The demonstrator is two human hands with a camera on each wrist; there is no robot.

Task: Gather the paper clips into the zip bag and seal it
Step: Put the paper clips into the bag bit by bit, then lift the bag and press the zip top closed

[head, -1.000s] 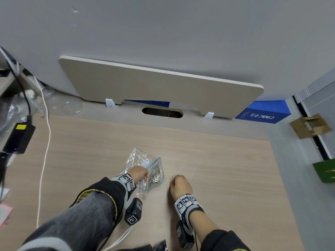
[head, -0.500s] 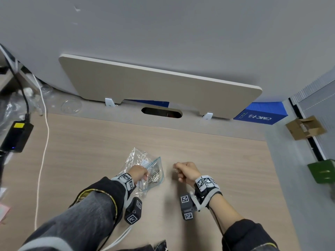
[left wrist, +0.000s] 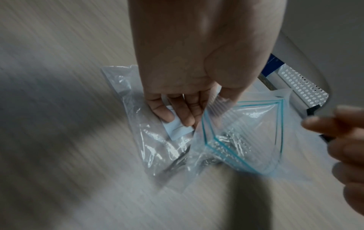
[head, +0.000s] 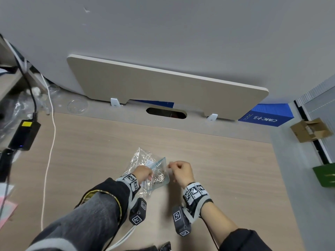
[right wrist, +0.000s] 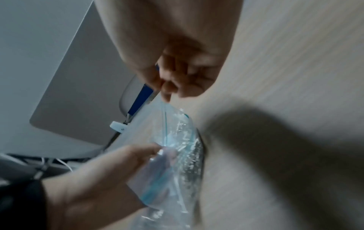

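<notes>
Right hand (head: 181, 171) now beside open zip bag (head: 159, 175)

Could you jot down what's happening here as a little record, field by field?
Surface: wooden desk
Zip bag: mouth open, blue zip lines apart
Paper clips: pile inside the zip bag
Left hand: pinches the bag's near rim
Right hand: fingers curled at the bag's far rim, contents unclear
Beneath: crumpled clear wrapper
Seal: not yet done
</notes>
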